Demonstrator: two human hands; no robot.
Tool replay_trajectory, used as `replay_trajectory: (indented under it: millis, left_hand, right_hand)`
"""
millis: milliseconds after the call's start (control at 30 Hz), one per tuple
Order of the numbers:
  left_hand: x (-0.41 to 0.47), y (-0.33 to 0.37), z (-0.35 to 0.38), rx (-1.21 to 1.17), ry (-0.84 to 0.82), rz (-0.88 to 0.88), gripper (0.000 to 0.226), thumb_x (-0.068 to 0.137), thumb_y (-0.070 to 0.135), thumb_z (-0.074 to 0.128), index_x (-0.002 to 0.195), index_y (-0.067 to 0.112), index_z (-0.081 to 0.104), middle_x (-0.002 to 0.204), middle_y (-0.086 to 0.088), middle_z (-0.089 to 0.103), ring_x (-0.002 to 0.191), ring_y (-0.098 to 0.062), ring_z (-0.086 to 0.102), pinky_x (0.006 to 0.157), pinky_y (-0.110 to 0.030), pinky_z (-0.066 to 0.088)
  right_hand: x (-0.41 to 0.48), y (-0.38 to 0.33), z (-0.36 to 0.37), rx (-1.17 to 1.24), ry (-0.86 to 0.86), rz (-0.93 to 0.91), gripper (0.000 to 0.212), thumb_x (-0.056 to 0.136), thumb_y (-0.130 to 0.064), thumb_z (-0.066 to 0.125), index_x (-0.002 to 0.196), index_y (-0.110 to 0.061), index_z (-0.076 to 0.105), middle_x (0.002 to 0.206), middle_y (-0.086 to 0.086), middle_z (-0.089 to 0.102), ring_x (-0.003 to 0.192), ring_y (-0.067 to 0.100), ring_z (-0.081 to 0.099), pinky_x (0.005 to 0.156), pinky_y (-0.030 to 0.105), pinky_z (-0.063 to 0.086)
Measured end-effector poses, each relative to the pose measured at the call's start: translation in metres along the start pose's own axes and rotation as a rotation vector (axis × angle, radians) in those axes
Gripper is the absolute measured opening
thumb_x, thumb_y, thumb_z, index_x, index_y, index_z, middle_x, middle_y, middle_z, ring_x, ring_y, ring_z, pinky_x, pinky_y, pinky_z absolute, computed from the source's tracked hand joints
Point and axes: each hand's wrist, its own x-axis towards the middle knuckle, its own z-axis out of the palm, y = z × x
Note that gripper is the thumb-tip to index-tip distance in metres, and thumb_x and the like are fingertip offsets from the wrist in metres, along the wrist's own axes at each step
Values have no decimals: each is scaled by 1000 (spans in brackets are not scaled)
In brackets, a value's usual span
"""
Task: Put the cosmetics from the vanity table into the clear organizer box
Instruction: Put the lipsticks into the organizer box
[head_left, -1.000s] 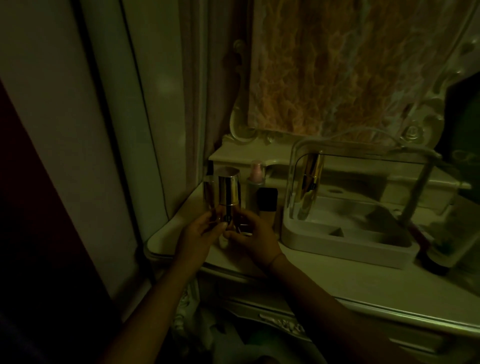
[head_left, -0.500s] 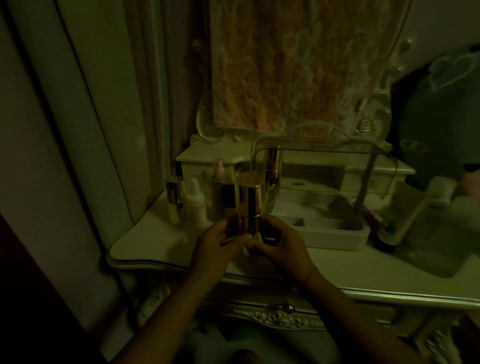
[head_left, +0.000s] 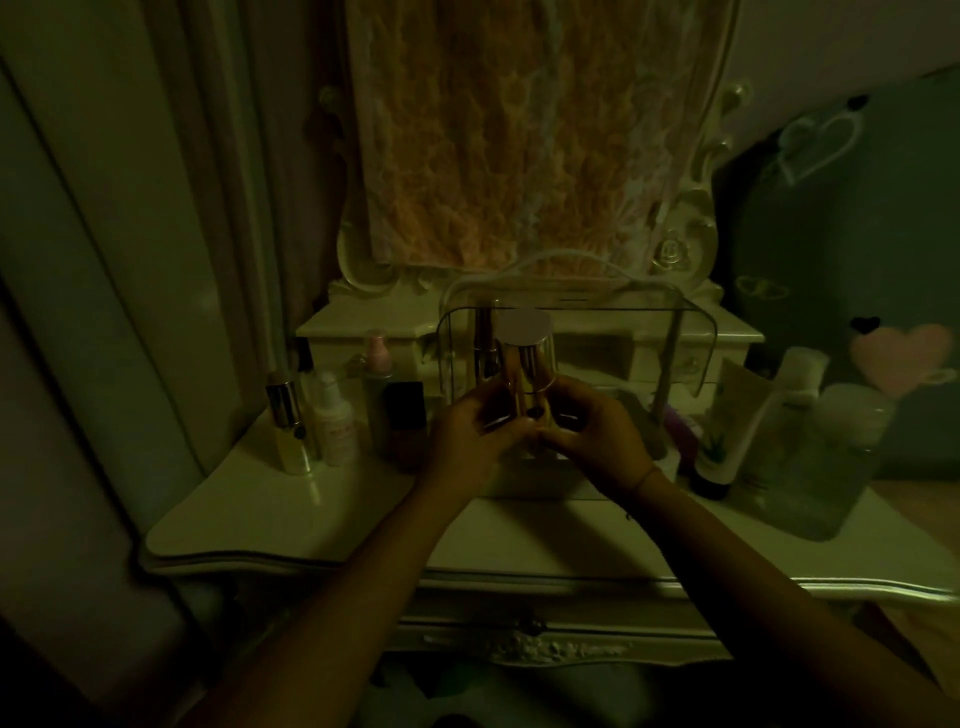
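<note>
From the head camera, you held the gold-capped bottle (head_left: 525, 374) upright between both hands, just in front of the clear organizer box (head_left: 574, 332) on the vanity table (head_left: 322, 519). Your left hand (head_left: 470, 436) was curled around its lower left side, and your right hand (head_left: 592, 431) pinched its lower right, with fingertips (head_left: 535, 413) pressed to the body. Both grips sat low while the wide shiny cap stood well above them, so I judged the bottle top-heavy in your hold; a loosened finger could have let it tip toward the box's clear front.

The box's lid appeared raised, with something tall and gold already standing inside at its left; the dim light hid the compartments. Going in blind, you risked knocking that piece or catching the cap on the clear edge.

The remaining bottles (head_left: 332, 421) stood crowded near your left forearm, and a tube (head_left: 727, 431) leaned just right of the box. A wide elbow swing could have toppled either.
</note>
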Motion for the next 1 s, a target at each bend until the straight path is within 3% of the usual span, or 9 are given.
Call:
replay_trajectory:
  millis: [100, 233, 433, 500, 600, 733, 833, 900, 1000]
  left_hand:
    - [13, -5, 5, 62, -3, -3, 36, 76, 16, 71, 82, 50, 64, 89, 24, 68, 95, 0, 64, 82, -26, 51]
    - [26, -12, 10, 120, -21, 0, 37, 77, 20, 69, 85, 55, 62, 90, 28, 66, 92, 11, 60, 78, -20, 47]
    - [41, -22, 18, 110, 39, -31, 37, 79, 15, 68, 80, 51, 60, 87, 25, 63, 91, 3, 60, 79, -24, 48]
    - [45, -25, 18, 105, 66, -43, 32, 80, 14, 67, 87, 45, 61, 89, 21, 63, 92, -5, 61, 79, -26, 49]
    - [45, -31, 14, 123, 100, -72, 29, 81, 16, 66, 108, 24, 62, 92, 17, 61, 88, 2, 58, 73, -20, 47]
    - [37, -39, 2, 209, 81, -69, 32, 81, 15, 66, 113, 14, 62, 94, 9, 61, 86, -2, 58, 75, -19, 49]
    - [29, -44, -6, 306, 33, -69, 26, 81, 15, 66, 107, 11, 64, 93, 1, 62, 85, -7, 58, 68, -11, 45]
    - [22, -46, -10, 329, -2, -87, 18, 81, 15, 66, 99, 15, 66, 88, 6, 62, 84, -7, 58, 64, -9, 46]
    - [10, -49, -15, 396, -73, -36, 10, 80, 20, 67, 87, 27, 66, 83, 22, 57, 79, 7, 55, 68, -7, 45]
  right_hand:
    - [12, 11, -6, -18, -7, 28, 48, 73, -9, 73, 117, -17, 56, 115, 4, 64, 108, 14, 60, 98, 39, 48]
    - [24, 25, -12, -44, 4, 50, 53, 73, -8, 73, 123, -13, 54, 119, 5, 63, 110, 15, 59, 96, 31, 48]
    - [40, 36, -11, -30, 2, 100, 49, 72, -6, 72, 117, -17, 56, 107, -7, 63, 102, 8, 59, 75, 9, 48]
    - [47, 40, -9, -19, -14, 136, 50, 72, -4, 72, 118, -15, 55, 111, -2, 64, 103, 11, 59, 79, 16, 51]
    - [55, 50, -7, -54, -43, 215, 53, 72, 1, 70, 121, -13, 53, 116, 10, 63, 105, 20, 60, 90, 36, 51]
    - [65, 56, -5, -20, -43, 313, 59, 74, -1, 68, 127, -15, 47, 108, 10, 63, 90, 19, 62, 72, 27, 55]
    - [72, 58, -3, 13, -53, 349, 58, 74, 0, 68, 127, -13, 46, 105, 10, 62, 89, 21, 62, 76, 34, 56]
    - [75, 59, -1, 14, -69, 347, 56, 75, 0, 68, 125, -12, 47, 105, 10, 61, 88, 19, 61, 72, 30, 55]
    - [78, 61, 1, 21, -86, 338, 54, 75, -1, 68, 124, -12, 48, 106, 12, 62, 90, 21, 62, 67, 24, 53]
